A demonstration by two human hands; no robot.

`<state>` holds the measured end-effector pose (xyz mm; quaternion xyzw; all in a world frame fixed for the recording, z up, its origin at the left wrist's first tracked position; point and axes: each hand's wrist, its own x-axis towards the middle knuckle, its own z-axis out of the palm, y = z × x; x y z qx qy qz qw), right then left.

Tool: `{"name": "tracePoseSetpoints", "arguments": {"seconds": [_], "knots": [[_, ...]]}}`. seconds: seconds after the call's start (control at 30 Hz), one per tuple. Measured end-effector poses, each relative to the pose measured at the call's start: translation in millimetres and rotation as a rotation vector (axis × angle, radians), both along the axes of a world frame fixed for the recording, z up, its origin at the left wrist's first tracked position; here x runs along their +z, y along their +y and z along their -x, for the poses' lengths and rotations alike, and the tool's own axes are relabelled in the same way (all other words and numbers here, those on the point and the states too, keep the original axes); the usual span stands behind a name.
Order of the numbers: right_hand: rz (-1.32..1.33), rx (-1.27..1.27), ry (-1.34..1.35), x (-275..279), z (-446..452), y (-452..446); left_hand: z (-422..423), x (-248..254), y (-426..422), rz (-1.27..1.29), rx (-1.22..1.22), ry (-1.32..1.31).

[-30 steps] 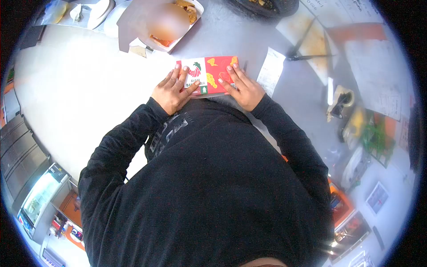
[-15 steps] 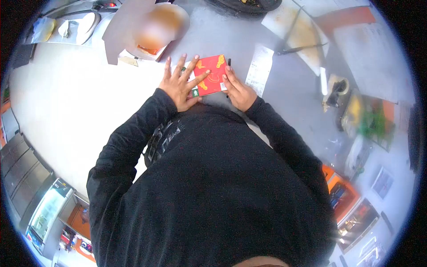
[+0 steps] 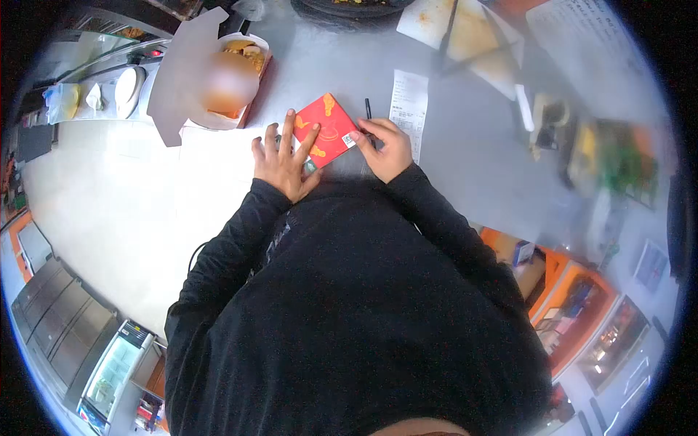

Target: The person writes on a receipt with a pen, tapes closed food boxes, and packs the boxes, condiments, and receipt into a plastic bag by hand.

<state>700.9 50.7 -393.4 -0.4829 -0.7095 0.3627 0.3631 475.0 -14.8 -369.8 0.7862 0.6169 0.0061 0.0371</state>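
Note:
A flat-looking red carton [image 3: 323,139] with yellow drumstick drawings lies tilted at the edge of the grey counter, in front of my body. My left hand [image 3: 282,161] rests on its left part, fingers spread out and flat. The thumb of my right hand [image 3: 390,151] presses the carton's right corner by a white printed square, while the other fingers curl in; their tips are partly hidden. A black pen [image 3: 368,109] lies just beyond my right hand. Right beside it is a long printed receipt [image 3: 408,102].
An open takeaway box [image 3: 166,91] of food, partly blurred, stands at the upper left. A dark round pan [image 3: 349,16] sits at the far edge. To the right are a stained white sheet [image 3: 422,22], a tape roll [image 3: 554,127] and blurred packets. Pale floor lies left.
The carton has turned, its right corner now pointing more toward me. My right hand has shifted from its right edge to that corner, fingers more curled. The whole view has also rotated slightly.

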Motion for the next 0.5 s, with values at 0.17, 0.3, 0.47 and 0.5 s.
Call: {"name": "tracePoseSetpoints", "arguments": {"seconds": [0.17,0.3,0.47,0.5], "knots": [[0.221,-0.066,0.000,-12.7,14.2,3.5,-3.8,4.0,-0.5,-0.014,0.004,-0.010],[0.161,-0.017,-0.190,-17.7,17.9,9.9,-5.1,3.6,0.2,0.051,0.036,0.011],[-0.128,-0.145,-0.063,-13.5,0.3,21.1,-1.6,-12.4,-1.3,-0.024,0.002,-0.023],[-0.156,-0.179,-0.013,-5.4,-11.7,25.8,-4.1,-10.3,0.1,-0.022,0.003,-0.005]]}}
